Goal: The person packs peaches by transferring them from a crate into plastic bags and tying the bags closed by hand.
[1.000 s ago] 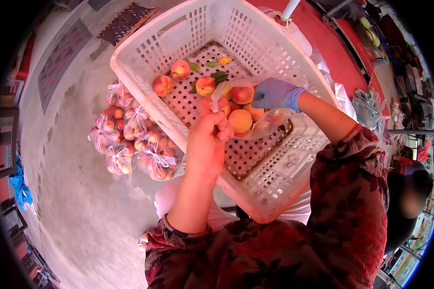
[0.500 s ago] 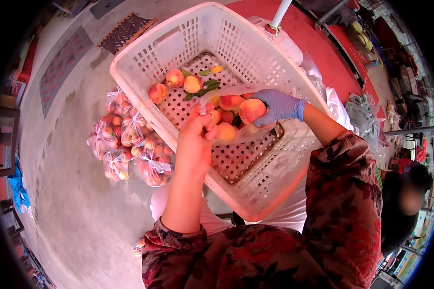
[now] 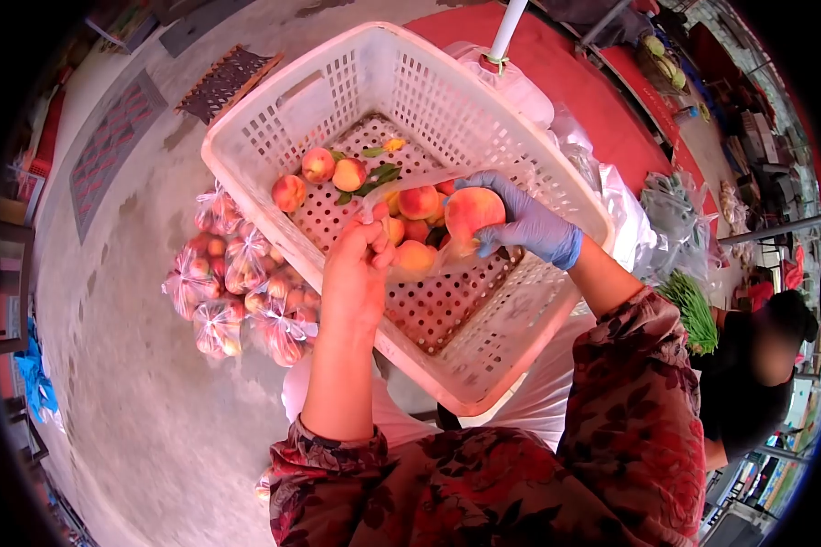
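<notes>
A thin clear plastic bag (image 3: pixel 450 259) with several peaches inside is held over the crate. My bare left hand (image 3: pixel 358 253) is closed, pinching the bag's edge at its left side. My right hand (image 3: pixel 536 226), in a blue glove, grips a large red-yellow peach (image 3: pixel 473 215) at the bag's mouth. Below lies a white plastic crate (image 3: pixel 255 202) with slotted walls and a perforated bottom. Three loose peaches (image 3: pixel 349 174) rest in its far left part, beside green leaves (image 3: pixel 381 177) and a small yellow piece (image 3: pixel 393 144).
Several tied bags of peaches (image 3: pixel 246 264) sit on the concrete floor left of the crate. White plastic bags (image 3: pixel 622 205) and a white pole (image 3: pixel 506 32) stand along its right side. Green vegetables (image 3: pixel 690 310) and a person in black (image 3: pixel 748 383) are at the right.
The gloved right hand has turned, showing more of the peach it holds at the bag's mouth. The left hand keeps its pinch. The view has shifted slightly, revealing green vegetables at right.
</notes>
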A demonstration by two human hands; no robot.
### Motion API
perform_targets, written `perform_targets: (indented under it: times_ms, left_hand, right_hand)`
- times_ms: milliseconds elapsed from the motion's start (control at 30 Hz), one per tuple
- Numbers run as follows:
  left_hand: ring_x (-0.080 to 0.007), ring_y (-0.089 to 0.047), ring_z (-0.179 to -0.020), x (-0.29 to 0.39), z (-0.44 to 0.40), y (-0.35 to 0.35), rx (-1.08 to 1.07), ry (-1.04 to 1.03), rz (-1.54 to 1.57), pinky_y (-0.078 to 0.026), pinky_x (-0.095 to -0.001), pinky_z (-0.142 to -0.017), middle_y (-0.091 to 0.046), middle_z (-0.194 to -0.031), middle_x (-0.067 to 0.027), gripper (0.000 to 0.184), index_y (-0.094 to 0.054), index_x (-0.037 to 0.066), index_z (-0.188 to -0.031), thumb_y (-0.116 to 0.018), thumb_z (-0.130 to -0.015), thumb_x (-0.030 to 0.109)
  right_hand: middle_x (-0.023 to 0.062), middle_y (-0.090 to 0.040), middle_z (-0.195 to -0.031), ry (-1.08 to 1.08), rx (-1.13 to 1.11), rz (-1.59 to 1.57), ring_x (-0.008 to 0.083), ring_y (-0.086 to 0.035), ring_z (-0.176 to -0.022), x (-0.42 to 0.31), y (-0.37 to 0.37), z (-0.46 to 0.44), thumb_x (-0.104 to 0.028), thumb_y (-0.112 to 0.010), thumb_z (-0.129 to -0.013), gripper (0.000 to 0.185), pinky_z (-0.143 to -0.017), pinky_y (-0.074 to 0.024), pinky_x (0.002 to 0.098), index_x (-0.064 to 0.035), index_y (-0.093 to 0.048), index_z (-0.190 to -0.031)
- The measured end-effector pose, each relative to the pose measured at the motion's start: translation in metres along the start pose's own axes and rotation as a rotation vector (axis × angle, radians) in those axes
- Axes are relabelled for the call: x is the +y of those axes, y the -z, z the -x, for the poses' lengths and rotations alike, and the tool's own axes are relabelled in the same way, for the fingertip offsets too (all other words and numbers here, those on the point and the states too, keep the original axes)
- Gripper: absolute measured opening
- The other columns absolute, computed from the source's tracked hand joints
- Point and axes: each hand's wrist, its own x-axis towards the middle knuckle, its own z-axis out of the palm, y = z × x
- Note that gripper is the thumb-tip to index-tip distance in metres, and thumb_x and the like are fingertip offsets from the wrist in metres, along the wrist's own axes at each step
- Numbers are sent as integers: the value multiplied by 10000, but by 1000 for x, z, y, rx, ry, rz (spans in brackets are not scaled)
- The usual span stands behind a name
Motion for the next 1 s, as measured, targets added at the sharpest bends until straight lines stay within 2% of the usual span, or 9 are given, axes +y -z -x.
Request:
perform_targets:
  times_ms: [67,167,367,433,567,700,800,900,1000]
  left_hand:
    - [-80,-347,-547,-1,2,0,1,-7,-6,-337,-264,-631,-344,-646,29,373,-434,-71,-1128,-464,-805,114]
    - [-82,-340,-545,-1,-2,0,-5,-4,-30,-334,-262,-633,-340,-645,27,365,-440,-58,-1124,-470,-806,120]
    - [-100,-367,-594,1,-2,-7,-7,37,-17,-344,-267,-644,-376,-674,12,361,-457,-59,-1101,-500,-777,94]
    - [-112,-383,-617,-1,-5,-22,-3,48,26,-345,-267,-661,-405,-699,2,346,-462,-50,-1079,-506,-766,91]
    - [-160,-413,-746,-13,-17,-75,82,-3,-139,-353,-274,-736,-477,-864,-45,261,-470,-3,-1000,-509,-761,93]
    - [-152,-455,-735,-23,-48,-102,23,159,-302,-383,-320,-735,-517,-885,-28,201,-474,99,-960,-511,-763,117]
    - [-159,-447,-758,-38,-61,-124,1,204,-349,-378,-310,-734,-514,-915,-39,232,-483,70,-985,-519,-761,114]
    - [-164,-448,-792,-49,-70,-127,-19,155,-364,-368,-300,-733,-528,-970,-60,279,-499,32,-1020,-549,-760,121]
    - [-144,-444,-756,-38,-83,-96,0,111,-360,-359,-296,-721,-536,-960,-41,313,-492,52,-1049,-569,-755,128]
  right_hand:
    - [53,-493,-1142,48,-5,-37,141,-517,-959,-3,-1,2,-42,-615,-753,573,-735,-495,285,-79,-371,-1270]
    - [45,-494,-1130,-16,-2,-502,127,-516,-961,-7,2,7,-72,-597,-794,513,-696,-498,277,-79,-388,-1263]
    - [41,-512,-1105,207,37,-406,118,-504,-982,-14,15,30,-83,-576,-811,465,-696,-489,259,-78,-415,-1247]
    - [42,-514,-1098,364,157,-360,113,-499,-991,-15,32,45,-73,-568,-810,461,-690,-491,259,-73,-415,-1245]
    - [78,-504,-1105,489,303,-536,194,-531,-987,-16,99,87,-103,-561,-806,463,-740,-499,318,-55,-403,-1239]
    - [106,-507,-1095,651,541,-790,261,-573,-921,33,201,96,-191,-570,-805,533,-711,-507,313,-74,-340,-1271]
    - [104,-502,-1107,516,851,-735,238,-572,-914,99,266,74,-195,-605,-786,540,-685,-515,296,-79,-370,-1259]
    - [100,-499,-1111,238,1043,-334,210,-562,-918,150,307,31,-192,-654,-752,562,-633,-528,299,-72,-403,-1240]
    - [101,-505,-1097,261,1101,-160,186,-561,-899,181,342,-27,-193,-694,-719,595,-584,-531,289,-65,-421,-1232]
